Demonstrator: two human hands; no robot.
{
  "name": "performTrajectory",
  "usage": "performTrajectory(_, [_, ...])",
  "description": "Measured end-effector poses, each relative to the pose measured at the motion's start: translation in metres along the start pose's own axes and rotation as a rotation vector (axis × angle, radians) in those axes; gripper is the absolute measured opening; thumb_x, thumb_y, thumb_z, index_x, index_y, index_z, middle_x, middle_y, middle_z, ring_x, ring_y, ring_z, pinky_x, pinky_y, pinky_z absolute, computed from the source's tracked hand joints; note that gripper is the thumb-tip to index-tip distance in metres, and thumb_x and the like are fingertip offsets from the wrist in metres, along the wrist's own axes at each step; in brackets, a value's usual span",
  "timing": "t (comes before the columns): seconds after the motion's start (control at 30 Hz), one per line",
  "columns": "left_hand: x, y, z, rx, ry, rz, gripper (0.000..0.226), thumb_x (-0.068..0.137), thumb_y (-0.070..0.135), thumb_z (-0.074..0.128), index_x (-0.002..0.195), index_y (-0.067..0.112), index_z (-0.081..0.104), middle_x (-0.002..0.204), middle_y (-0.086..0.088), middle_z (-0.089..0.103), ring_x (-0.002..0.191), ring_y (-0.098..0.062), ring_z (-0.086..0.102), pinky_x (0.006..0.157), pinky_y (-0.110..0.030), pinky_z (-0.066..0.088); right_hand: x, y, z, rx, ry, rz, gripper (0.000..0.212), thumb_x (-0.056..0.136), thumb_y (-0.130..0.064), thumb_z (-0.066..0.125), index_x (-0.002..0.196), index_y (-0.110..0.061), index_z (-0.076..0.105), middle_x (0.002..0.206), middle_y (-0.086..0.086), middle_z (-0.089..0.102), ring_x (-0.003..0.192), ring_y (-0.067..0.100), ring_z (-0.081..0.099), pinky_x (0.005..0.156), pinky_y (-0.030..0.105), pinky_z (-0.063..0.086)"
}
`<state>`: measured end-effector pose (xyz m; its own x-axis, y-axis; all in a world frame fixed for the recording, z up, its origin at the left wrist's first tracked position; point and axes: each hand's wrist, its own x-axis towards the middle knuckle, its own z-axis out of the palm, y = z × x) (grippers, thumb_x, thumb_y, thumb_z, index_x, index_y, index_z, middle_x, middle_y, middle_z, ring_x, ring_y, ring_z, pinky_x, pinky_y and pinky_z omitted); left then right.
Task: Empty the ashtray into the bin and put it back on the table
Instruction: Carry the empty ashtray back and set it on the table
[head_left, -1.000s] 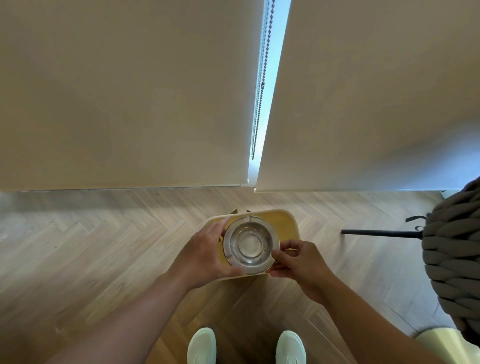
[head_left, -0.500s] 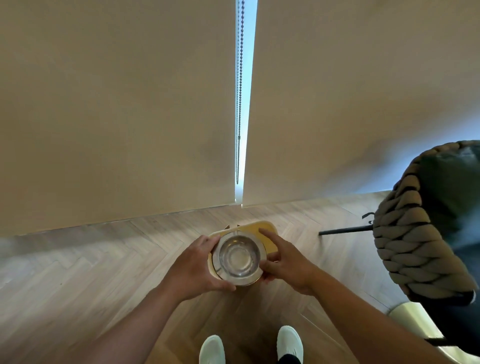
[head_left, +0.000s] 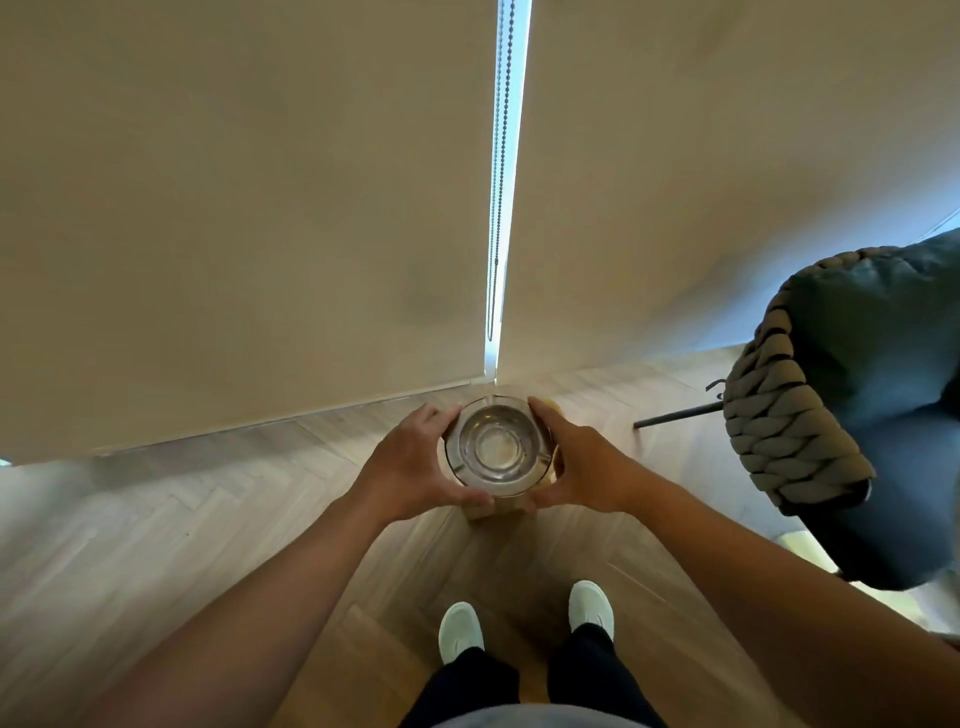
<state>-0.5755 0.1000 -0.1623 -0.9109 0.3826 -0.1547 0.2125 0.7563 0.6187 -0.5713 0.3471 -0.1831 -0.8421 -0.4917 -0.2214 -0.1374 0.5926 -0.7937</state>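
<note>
A round clear glass ashtray (head_left: 497, 448) is held level in front of me, its bowl facing up and looking empty. My left hand (head_left: 410, 464) grips its left rim and my right hand (head_left: 574, 463) grips its right rim. Directly beneath the ashtray stands the yellow bin (head_left: 488, 512) on the wooden floor. Only a small strip of the bin shows under my hands. No table is in view.
Two beige roller blinds (head_left: 249, 208) hang ahead, with a bead chain (head_left: 498, 171) in the bright gap between them. A woven rope chair (head_left: 810, 415) with a dark cushion stands at the right, one black leg (head_left: 675, 415) reaching toward me. My white shoes (head_left: 524, 618) are below.
The view has swung up and to the right, bringing more of the chair into sight. The ashtray now covers nearly all of the bin. My right hand moved from the bin's side onto the ashtray's rim.
</note>
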Motion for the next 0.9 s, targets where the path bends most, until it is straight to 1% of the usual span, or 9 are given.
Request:
performTrajectory(0.07, [-0.012,0.006,-0.006,-0.008,0.017,0.026,0.112,0.046,0.069,0.083,0.140,0.019,0.044,0.116,0.006,0.055,0.090,-0.008,0.046,0.078,-0.022,0.043,-0.008,-0.012,0.003,-0.008,0.048,-0.038,0.109,0.066,-0.045,0.086,0.150,-0.024,0.020,0.141,0.001,0.052,0.127,0.016,0.053,0.107,0.033,0.046])
performTrajectory(0.17, [-0.029,0.013,-0.011,-0.037,0.039,0.059,0.109,0.048,0.066,0.084,0.139,0.019,0.046,0.117,0.005,0.055,0.091,-0.008,0.046,0.078,-0.021,0.044,-0.022,-0.032,0.007,0.027,0.116,-0.104,0.097,0.067,-0.057,0.079,0.143,-0.045,0.020,0.136,-0.006,0.054,0.123,0.006,0.054,0.105,0.025,0.046])
performTrajectory(0.27, [-0.044,0.018,-0.015,-0.071,0.054,0.085,0.108,0.047,0.065,0.085,0.137,0.020,0.047,0.116,0.005,0.055,0.092,-0.009,0.048,0.079,-0.025,0.048,-0.037,-0.042,0.012,0.026,0.144,-0.100,0.098,0.066,-0.062,0.075,0.144,-0.039,0.021,0.136,-0.002,0.055,0.117,0.005,0.056,0.101,0.022,0.048])
performTrajectory(0.4, [-0.064,0.022,-0.013,-0.133,0.044,0.135,0.106,0.047,0.064,0.084,0.136,0.021,0.046,0.118,0.006,0.055,0.094,-0.007,0.049,0.079,-0.021,0.045,-0.060,-0.051,0.024,-0.050,0.160,-0.070,0.101,0.068,-0.053,0.080,0.144,-0.035,0.016,0.121,-0.010,0.054,0.096,-0.023,0.052,0.079,-0.002,0.042])
performTrajectory(0.5, [-0.074,0.022,-0.008,-0.167,0.004,0.150,0.106,0.046,0.061,0.086,0.136,0.023,0.045,0.117,0.008,0.055,0.096,-0.003,0.051,0.079,-0.017,0.045,-0.077,-0.053,0.033,-0.086,0.166,0.009,0.107,0.068,-0.042,0.084,0.148,-0.029,0.015,0.121,0.000,0.061,0.080,-0.017,0.055,0.076,0.000,0.042])
performTrajectory(0.6, [-0.079,0.027,-0.003,-0.171,-0.053,0.172,0.108,0.045,0.065,0.084,0.136,0.022,0.045,0.117,0.008,0.056,0.094,0.003,0.050,0.075,-0.008,0.040,-0.095,-0.054,0.041,-0.074,0.168,0.086,0.113,0.069,-0.039,0.085,0.152,-0.026,0.010,0.125,-0.001,0.059,0.082,-0.018,0.054,0.075,-0.002,0.040])
performTrajectory(0.7, [-0.077,0.034,0.002,-0.162,-0.122,0.215,0.111,0.044,0.072,0.078,0.137,0.022,0.044,0.120,0.007,0.056,0.094,0.000,0.050,0.077,-0.006,0.039,-0.115,-0.053,0.048,-0.054,0.188,0.184,0.115,0.067,-0.044,0.084,0.153,-0.031,0.009,0.130,-0.007,0.057,0.085,-0.015,0.054,0.073,0.001,0.041])
performTrajectory(0.8, [-0.071,0.044,0.008,-0.170,-0.181,0.256,0.111,0.041,0.066,0.085,0.137,0.026,0.045,0.114,0.013,0.055,0.095,0.006,0.050,0.073,-0.003,0.039,-0.130,-0.050,0.053,0.008,0.231,0.274,0.117,0.063,-0.051,0.084,0.152,-0.034,0.009,0.135,-0.007,0.056,0.100,0.000,0.056,0.091,0.014,0.045])
performTrajectory(0.9, [-0.063,0.055,0.015,-0.161,-0.235,0.303,0.108,0.042,0.062,0.087,0.136,0.030,0.045,0.113,0.016,0.055,0.096,0.004,0.051,0.073,-0.002,0.039,-0.147,-0.048,0.056,0.067,0.301,0.334,0.115,0.054,-0.067,0.076,0.146,-0.048,0.010,0.125,-0.022,0.055,0.099,-0.002,0.056,0.090,0.018,0.043])
